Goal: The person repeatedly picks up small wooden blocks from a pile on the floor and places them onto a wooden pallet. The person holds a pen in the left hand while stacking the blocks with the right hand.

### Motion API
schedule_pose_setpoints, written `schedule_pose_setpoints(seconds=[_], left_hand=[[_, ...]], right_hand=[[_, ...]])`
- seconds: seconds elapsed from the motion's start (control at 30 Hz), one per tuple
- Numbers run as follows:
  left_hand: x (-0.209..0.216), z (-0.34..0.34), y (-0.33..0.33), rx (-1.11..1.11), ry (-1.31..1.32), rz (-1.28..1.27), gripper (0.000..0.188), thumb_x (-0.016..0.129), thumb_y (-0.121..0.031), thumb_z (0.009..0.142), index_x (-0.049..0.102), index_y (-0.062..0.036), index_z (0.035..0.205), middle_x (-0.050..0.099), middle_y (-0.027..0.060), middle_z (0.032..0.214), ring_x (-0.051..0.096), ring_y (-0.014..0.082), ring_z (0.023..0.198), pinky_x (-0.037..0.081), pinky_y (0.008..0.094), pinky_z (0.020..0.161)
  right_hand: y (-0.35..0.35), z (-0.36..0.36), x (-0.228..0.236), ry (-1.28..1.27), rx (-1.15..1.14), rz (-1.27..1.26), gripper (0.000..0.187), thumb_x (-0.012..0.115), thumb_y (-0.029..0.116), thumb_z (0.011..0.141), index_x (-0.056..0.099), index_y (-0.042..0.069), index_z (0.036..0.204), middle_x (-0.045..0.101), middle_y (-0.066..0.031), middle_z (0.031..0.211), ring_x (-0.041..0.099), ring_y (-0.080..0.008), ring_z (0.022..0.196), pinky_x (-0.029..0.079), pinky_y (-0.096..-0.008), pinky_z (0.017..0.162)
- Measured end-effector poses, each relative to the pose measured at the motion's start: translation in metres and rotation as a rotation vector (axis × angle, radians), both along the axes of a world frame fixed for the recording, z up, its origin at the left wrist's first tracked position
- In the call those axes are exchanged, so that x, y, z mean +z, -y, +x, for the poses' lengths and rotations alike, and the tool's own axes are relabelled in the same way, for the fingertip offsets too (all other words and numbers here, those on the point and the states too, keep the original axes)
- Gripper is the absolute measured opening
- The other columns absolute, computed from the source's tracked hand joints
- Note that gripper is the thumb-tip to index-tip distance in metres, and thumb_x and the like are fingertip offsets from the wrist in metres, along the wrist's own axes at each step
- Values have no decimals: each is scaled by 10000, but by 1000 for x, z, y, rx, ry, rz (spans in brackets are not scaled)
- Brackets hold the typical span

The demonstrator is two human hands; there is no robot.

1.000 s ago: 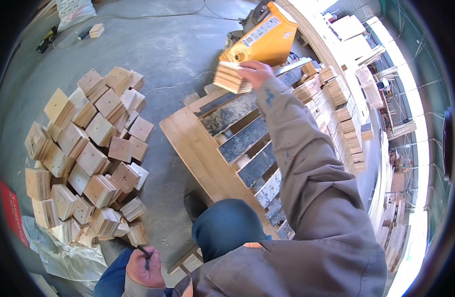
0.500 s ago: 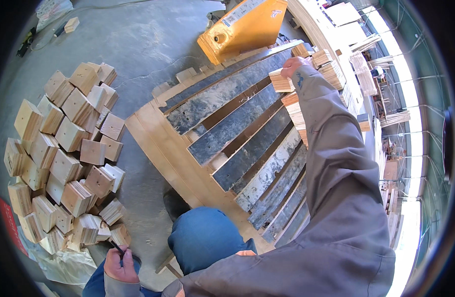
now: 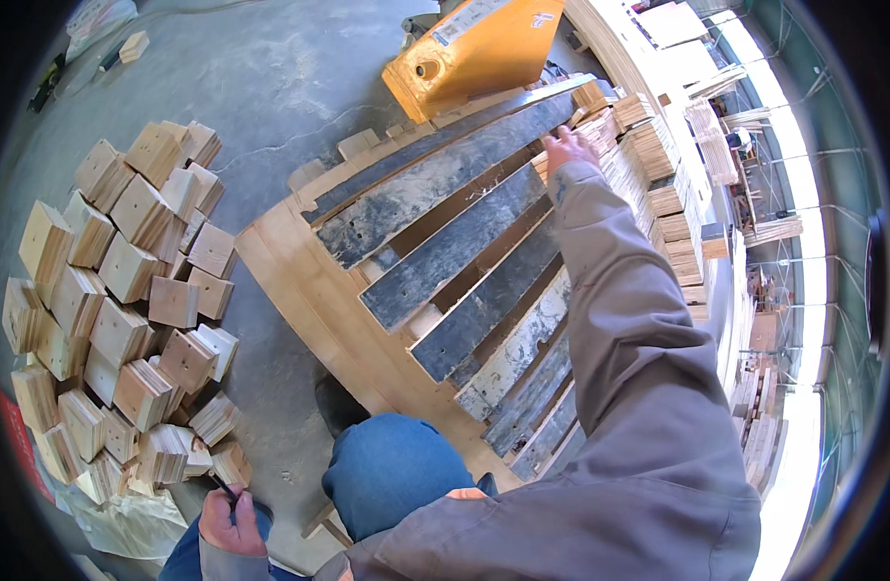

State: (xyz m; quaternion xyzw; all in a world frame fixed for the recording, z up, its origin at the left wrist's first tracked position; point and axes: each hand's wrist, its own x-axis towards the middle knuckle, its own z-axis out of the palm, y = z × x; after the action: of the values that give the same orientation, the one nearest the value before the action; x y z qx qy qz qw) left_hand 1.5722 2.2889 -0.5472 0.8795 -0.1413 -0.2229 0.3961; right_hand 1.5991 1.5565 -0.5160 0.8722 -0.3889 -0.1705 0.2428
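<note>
My right arm reaches across a pallet of slats. My right hand lies open, its fingers stretched apart, on the edge of a row of stacked plywood blocks at the pallet's far right end. What lies under the palm is partly hidden. Low on the left, above my knee, my left hand is closed around a thin dark pen-like stick. The tip of the stick points toward a large heap of plywood blocks on the floor.
A yellow metal piece stands beyond the pallet. More wood stacks line the right side. A clear plastic sheet lies under the heap's near end. Loose small things lie on the grey floor at the far left.
My right hand has slid slightly nearer and its fingers have opened; the block it gripped now sits against the row. My left hand keeps hold of the stick. The view has shifted slightly.
</note>
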Motion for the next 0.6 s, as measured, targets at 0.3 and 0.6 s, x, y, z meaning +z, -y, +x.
schedule_pose_setpoints(seconds=[0.3,0.6], left_hand=[[26,3,19,-33,128,-53,119,634,-76,913,623,7,997,657,174,877,665,328,793,519,379,731],[42,-11,-15,38,221,-87,127,670,-89,890,653,13,964,645,120,779,617,227,647,503,329,615]], right_hand=[[-10,-12,-17,-4,-54,99,507,485,177,975,467,163,1482,158,2,1684,195,-325,1538,265,-544,1197],[-195,32,-4,163,406,390,540,708,234,859,564,93,1360,510,-156,1461,451,-343,1380,359,-468,1137]])
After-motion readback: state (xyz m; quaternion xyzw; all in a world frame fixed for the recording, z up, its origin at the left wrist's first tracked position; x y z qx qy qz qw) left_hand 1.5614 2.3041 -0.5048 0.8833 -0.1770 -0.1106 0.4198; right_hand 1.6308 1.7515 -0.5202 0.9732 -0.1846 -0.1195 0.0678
